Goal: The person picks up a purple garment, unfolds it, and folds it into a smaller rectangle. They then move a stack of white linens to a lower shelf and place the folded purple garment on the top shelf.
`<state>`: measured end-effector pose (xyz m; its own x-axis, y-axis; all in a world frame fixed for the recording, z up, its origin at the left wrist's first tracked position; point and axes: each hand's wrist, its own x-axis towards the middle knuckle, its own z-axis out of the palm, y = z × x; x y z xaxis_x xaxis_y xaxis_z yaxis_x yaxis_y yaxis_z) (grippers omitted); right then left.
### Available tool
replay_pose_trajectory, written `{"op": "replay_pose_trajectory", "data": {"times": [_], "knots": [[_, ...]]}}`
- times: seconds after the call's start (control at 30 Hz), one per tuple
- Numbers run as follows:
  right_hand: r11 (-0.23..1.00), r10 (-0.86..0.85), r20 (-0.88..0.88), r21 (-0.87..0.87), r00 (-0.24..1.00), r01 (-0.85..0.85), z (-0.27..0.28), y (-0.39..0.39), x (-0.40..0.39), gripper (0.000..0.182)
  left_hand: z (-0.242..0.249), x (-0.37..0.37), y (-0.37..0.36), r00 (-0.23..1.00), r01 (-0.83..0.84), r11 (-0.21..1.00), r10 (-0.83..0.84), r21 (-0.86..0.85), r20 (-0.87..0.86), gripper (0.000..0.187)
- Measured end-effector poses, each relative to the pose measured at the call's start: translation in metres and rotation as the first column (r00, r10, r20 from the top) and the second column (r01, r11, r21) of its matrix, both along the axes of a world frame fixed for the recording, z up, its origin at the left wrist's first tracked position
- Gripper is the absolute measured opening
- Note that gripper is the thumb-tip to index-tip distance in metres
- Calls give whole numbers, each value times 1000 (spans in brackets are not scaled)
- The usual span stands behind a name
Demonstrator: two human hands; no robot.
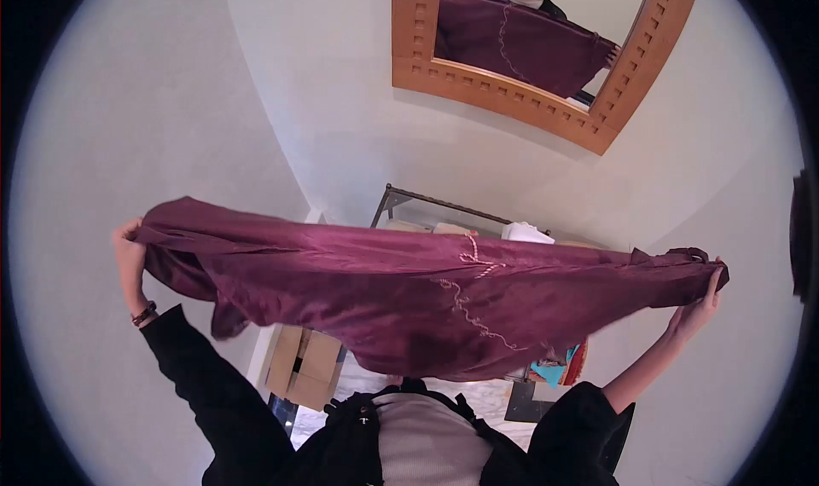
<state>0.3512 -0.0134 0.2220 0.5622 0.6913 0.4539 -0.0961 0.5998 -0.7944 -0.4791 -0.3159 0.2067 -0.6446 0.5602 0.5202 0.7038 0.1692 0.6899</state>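
A wide maroon satiny cloth [375, 303] is stretched out in the air in front of my chest. Its folded upper edge runs almost level, and the lower part sags toward the middle. A pale twisted cord or embroidered line [465, 303] runs down near its centre. At the far left, my left hand [130, 245] is closed on one end, with a dark bracelet at the wrist. My right hand [701, 303] grips the opposite end, where the fabric bunches up. Folds of cloth hide part of the fingers on both hands.
A wood-framed mirror [525, 85] on the wall reflects a person holding the cloth. Behind the cloth stands a metal-framed glass table [461, 209] with a white item [526, 233]. Below are an open cardboard box [307, 362] and a turquoise item [548, 372]. Walls rise on both sides.
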Motion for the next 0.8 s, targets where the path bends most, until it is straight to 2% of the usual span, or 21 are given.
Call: {"op": "replay_pose_trajectory", "data": {"times": [0.03,0.07,0.13,0.2,0.23,0.27,0.37,0.4,0.5,0.53,0.63,0.67,0.77,0.8], "knots": [[1000,-17,23,-10,1000,18,0,4,0,41,6,2,-8,999,6,999,-4,-36,53,16],[1000,-21,15,-9,1000,22,1,8,2,41,-8,-55,-36,998,-4,970,-11,-244,-58,8],[1000,-26,5,-16,1000,26,2,21,12,42,-9,-50,-64,999,10,999,-8,-50,44,15],[994,106,-49,-7,993,-106,-8,45,38,42,-36,-96,-130,946,247,955,-275,163,174,31],[985,171,-75,-3,982,-172,-12,56,45,42,-52,-142,-167,824,456,844,-520,282,225,40],[987,159,-40,-19,986,-160,-16,64,43,42,-31,-93,-153,765,407,814,-552,414,333,36],[993,115,40,-39,993,-114,-12,91,29,43,17,-76,-158,804,406,912,-385,54,454,34],[995,97,52,-35,994,-95,-10,95,21,43,34,-54,-151,833,391,920,-356,4,424,31],[991,121,109,-73,987,-114,-15,123,17,42,40,-54,-154,936,189,981,-164,-53,312,28],[990,117,149,-93,982,-104,-14,132,11,42,40,-58,-154,969,131,982,-97,-138,229,25],[980,126,301,-187,945,-71,-10,154,-5,41,57,-60,-157,957,7,946,87,-324,276,22],[976,124,314,-211,941,-59,-9,159,-11,39,54,-72,-163,970,11,946,69,-325,233,18],[957,139,372,-290,918,-28,-15,191,0,33,16,-159,-184,998,-52,971,40,-234,-56,15],[959,132,355,-281,926,-29,-8,181,-12,32,19,-164,-181,997,-58,982,49,-178,-53,13]]}}
